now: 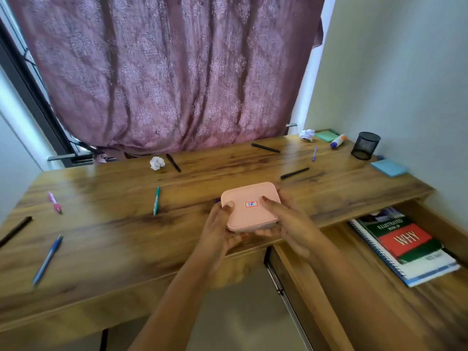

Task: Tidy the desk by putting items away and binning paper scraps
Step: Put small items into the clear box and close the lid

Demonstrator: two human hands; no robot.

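Item: a flat pink box (250, 206) of smooth matte plastic, square with rounded corners, its lid marked by a small white label framed in red. It is gripped from both sides, the left hand (219, 225) and right hand (287, 224) each with the thumb laid on the lid and the fingers curled beneath, and is held over the front edge of the desk (101, 236), a glossy board of brown wood grain. Scattered on the board: a pink pen (54, 202), a teal pen (156, 200), a blue pen (48, 258), a purple pen (314, 153) and several black pens, all slim and well apart. Two crumpled white paper balls are recorded, one (157, 163) near the back edge, one (307, 134) at the far right corner beside a green notepad (326, 136). A glue bottle (338, 141), a black mesh cup (365, 145) and a blue notepad (389, 167) are grouped at the right. An open drawer (354, 274) holds a book (405, 241) laid on a spiral-bound pad. A patterned mauve curtain (164, 72) hangs behind.
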